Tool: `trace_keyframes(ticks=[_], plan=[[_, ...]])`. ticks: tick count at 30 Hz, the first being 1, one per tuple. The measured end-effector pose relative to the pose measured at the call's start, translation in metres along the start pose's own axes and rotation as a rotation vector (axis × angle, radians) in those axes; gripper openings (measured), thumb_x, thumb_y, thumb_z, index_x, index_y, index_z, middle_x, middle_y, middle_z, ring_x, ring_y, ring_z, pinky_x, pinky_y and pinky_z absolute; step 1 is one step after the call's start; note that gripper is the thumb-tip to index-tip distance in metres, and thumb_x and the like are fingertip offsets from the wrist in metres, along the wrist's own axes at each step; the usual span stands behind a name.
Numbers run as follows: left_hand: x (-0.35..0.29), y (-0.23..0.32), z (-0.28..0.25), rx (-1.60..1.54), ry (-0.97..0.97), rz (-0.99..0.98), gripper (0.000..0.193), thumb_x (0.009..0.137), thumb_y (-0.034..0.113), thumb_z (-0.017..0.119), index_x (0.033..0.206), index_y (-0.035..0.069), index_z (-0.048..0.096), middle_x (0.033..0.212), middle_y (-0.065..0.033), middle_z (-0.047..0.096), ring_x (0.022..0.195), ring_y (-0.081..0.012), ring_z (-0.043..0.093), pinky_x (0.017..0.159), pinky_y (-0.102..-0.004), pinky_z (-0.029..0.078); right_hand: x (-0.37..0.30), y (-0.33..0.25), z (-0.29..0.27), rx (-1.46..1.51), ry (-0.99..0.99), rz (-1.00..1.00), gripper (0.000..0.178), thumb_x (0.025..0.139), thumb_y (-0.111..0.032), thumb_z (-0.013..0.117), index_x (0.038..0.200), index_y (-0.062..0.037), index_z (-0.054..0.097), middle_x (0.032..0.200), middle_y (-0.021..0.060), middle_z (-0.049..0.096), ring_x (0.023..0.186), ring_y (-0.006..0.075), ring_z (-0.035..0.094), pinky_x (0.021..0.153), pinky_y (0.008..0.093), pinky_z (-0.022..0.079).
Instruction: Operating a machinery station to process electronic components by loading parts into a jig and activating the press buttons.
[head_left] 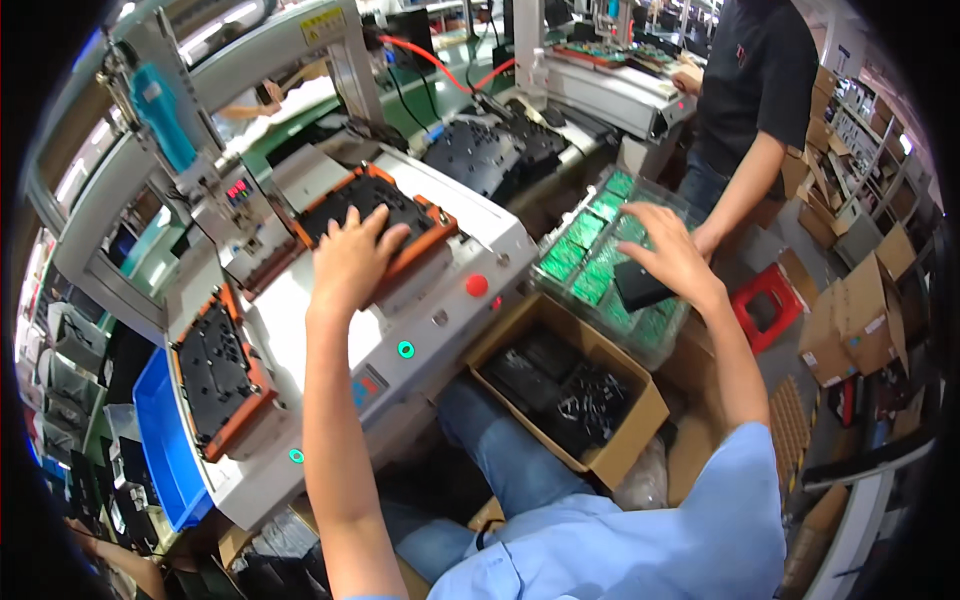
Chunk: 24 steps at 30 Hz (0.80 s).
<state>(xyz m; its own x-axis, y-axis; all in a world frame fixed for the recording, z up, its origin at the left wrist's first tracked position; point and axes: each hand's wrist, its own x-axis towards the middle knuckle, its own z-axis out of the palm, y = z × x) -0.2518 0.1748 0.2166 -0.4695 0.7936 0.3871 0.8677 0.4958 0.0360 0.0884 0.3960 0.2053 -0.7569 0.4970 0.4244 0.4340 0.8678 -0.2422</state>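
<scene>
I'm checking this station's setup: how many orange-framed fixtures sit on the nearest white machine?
2 in view: one fixture under the left hand, the other fixture at the left end of the white machine, beside the blue bin. Any farther back could be hidden.

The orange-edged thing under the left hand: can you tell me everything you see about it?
This fixture looks like a black plate with small raised bits, set in an orange-brown frame. What it's made of is unclear. It lies raised on the white machine, turned at an angle. The left hand, fingers spread, covers part of it, seemingly touching.
</scene>
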Motion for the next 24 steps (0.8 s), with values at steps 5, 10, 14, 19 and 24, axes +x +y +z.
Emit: trace_keyframes(ticks=[5, 10, 14, 19, 24], plan=[[0.006, 0.004, -0.009, -0.032, -0.096, -0.022, 0.051, 0.092, 0.054, 0.044, 0.131, 0.023, 0.053, 0.137, -0.0218, 0.045, 0.122, -0.0436, 0.045, 0.098, -0.0471, 0.041, -0.09, 0.025, 0.035, -0.348, -0.191, -0.067, 0.087, 0.067, -0.023, 0.078, 0.14, -0.0078, 0.035, 0.144, 0.017, 0.034, 0.133, 0.0382, 0.029, 0.111, 0.0483, 0.022], [0.006, 0.0, 0.0, -0.063, -0.034, 0.018, 0.053, 0.091, 0.054, 0.045, 0.129, 0.018, 0.055, 0.134, -0.0211, 0.049, 0.117, -0.0449, 0.049, 0.097, -0.0457, 0.042, -0.111, 0.044, 0.065, -0.602, -0.037, -0.148, 0.082, 0.061, -0.006, 0.074, 0.136, -0.0093, 0.04, 0.138, 0.0141, 0.04, 0.131, 0.0312, 0.035, 0.111, 0.0457, 0.025], [0.007, 0.003, 0.009, -0.061, -0.011, 0.006, 0.055, 0.091, 0.057, 0.043, 0.13, 0.02, 0.054, 0.136, -0.0213, 0.047, 0.123, -0.0454, 0.044, 0.1, -0.0457, 0.04, -0.097, 0.049, 0.07, -0.43, 0.205, -0.286, 0.067, 0.059, 0.003, 0.067, 0.124, -0.0047, 0.05, 0.122, 0.0126, 0.055, 0.115, 0.0289, 0.052, 0.1, 0.0435, 0.037], [0.0, -0.002, 0.0, -0.028, -0.009, -0.029, 0.053, 0.091, 0.056, 0.043, 0.13, 0.021, 0.055, 0.134, -0.0208, 0.048, 0.12, -0.043, 0.048, 0.098, -0.0453, 0.042, -0.07, -0.045, 0.07, -0.026, 0.232, -0.154, 0.06, 0.067, -0.009, 0.073, 0.121, -0.001, 0.048, 0.107, 0.0186, 0.058, 0.101, 0.0362, 0.056, 0.086, 0.0447, 0.044], [0.003, 0.001, 0.0, -0.033, -0.067, -0.031, 0.05, 0.091, 0.056, 0.043, 0.132, 0.027, 0.053, 0.137, -0.0204, 0.046, 0.121, -0.0396, 0.048, 0.098, -0.0448, 0.042, -0.072, -0.047, 0.155, 0.134, 0.018, 0.149, 0.06, 0.075, -0.027, 0.073, 0.12, 0.0008, 0.043, 0.104, 0.0223, 0.057, 0.099, 0.0415, 0.055, 0.084, 0.0457, 0.046]])
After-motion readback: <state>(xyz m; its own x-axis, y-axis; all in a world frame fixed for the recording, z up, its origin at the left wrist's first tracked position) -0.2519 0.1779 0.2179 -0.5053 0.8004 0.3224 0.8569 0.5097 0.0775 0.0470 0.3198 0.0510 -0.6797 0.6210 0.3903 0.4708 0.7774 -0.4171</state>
